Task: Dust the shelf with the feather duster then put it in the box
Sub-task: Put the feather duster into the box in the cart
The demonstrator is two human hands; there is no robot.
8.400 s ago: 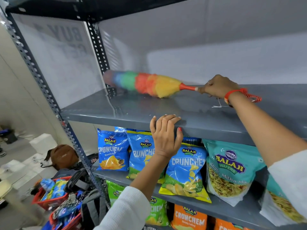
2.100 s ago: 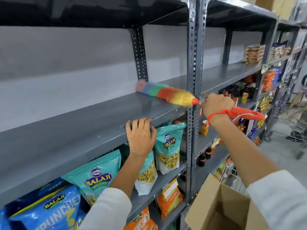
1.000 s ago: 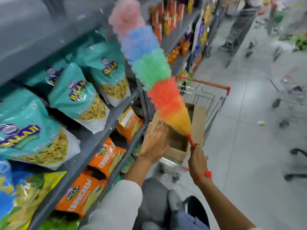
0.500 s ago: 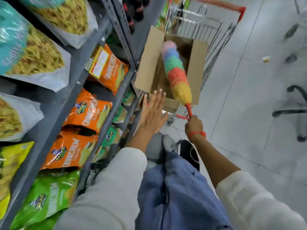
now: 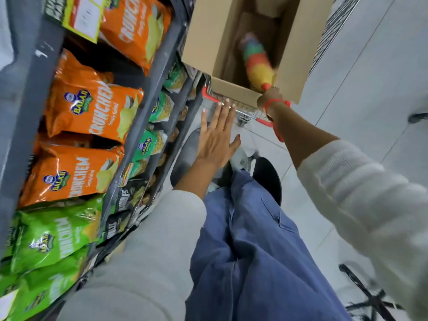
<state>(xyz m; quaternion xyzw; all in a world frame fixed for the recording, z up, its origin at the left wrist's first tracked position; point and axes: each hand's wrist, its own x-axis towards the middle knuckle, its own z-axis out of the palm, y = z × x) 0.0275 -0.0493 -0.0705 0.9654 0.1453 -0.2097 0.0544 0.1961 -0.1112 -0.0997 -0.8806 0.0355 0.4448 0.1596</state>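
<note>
The rainbow feather duster points head-down into an open cardboard box that sits in a shopping cart. Its head is blurred and lies inside the box. My right hand, with a red cord on the wrist, is closed around the duster's red handle at the box's near rim. My left hand hovers open with fingers spread, just short of the cart's red-edged front rail, holding nothing. The grey shelving runs along the left.
Orange, green and dark snack bags fill the lower shelves on the left. The wire cart stands on a pale tiled floor. My blue trousers and shoes are below. A black chair base shows at the bottom right.
I turned from the top shelf down to the cart. The duster went from upright in the air to head-down deeper inside the box. My left hand came off the shelf edge and neared the cart.
</note>
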